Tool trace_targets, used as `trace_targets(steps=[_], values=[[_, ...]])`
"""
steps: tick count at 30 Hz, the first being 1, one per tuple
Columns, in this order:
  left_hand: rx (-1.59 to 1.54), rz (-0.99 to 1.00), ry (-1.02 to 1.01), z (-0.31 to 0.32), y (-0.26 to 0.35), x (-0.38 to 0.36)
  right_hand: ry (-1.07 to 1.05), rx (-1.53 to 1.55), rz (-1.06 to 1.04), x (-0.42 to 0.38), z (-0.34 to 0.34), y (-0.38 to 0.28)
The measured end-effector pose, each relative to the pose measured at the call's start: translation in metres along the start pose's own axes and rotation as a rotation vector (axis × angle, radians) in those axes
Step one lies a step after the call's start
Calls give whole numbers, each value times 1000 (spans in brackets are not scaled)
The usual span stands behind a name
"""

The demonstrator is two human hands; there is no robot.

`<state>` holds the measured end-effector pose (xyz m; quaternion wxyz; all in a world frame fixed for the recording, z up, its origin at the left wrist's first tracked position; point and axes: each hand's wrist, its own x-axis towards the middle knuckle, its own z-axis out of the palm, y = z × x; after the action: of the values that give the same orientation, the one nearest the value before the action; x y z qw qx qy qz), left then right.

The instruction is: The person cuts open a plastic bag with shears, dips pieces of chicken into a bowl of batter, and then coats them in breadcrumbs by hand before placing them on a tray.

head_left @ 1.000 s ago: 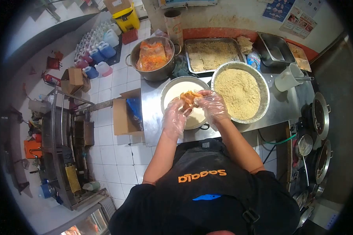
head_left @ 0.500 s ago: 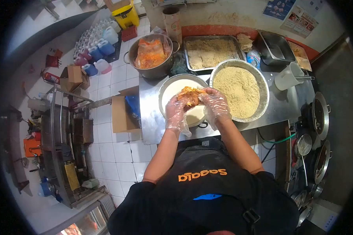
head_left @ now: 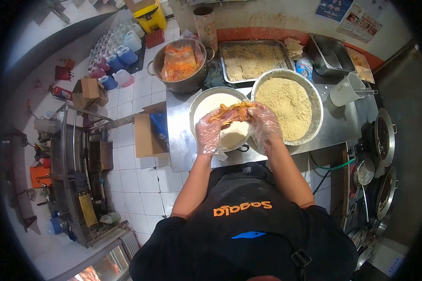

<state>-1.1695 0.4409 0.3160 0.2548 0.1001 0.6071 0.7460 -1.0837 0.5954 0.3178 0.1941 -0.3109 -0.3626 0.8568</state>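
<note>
An orange-coated piece of raw meat [head_left: 234, 114] is stretched between my two hands, above a round pot of creamy white batter [head_left: 210, 102]. My left hand [head_left: 208, 133], in a clear plastic glove, grips its left end. Its right end is pinched in my right hand [head_left: 266, 125], gloved the same way. Just right of the batter stands a wide round metal basin [head_left: 319, 104] full of pale yellow crumbs [head_left: 283, 105], close to my right hand.
Behind the batter are a pot [head_left: 185, 85] holding bagged orange meat and a metal tray [head_left: 223, 66] of crumbs. A clear jug [head_left: 341, 95] stands at the right of the steel table [head_left: 183, 152]. Pans and a strainer [head_left: 365, 172] lie further right; a cardboard box [head_left: 146, 137] is left.
My hands have moved apart, pulling the bunched meat out into a wider strip. My right hand shifted right, towards the crumb basin.
</note>
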Motion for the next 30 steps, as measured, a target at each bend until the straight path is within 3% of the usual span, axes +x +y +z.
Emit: trace_targets(steps=[2, 4, 10, 13, 20, 26, 30], values=[[-58, -42, -16, 2, 3, 0, 0, 44, 11, 3, -1, 2], [-434, -159, -62, 3, 2, 3, -23, 67, 5, 7, -1, 2], [-754, -173, -140, 2, -6, 5, -55, 35, 8, 11, -4, 4], [-772, -264, -285, 9, 19, -1, -42, -16, 58, 15, -4, 6], [-897, -284, -244, -12, -15, 2, -12, 12, 114, 25, -13, 13], [-799, -245, -172, -24, -15, 3, -44, -228, 121, 14, -1, -6], [-624, -218, 8, -59, -28, 7, -125, -436, 102, 13, 31, -27]])
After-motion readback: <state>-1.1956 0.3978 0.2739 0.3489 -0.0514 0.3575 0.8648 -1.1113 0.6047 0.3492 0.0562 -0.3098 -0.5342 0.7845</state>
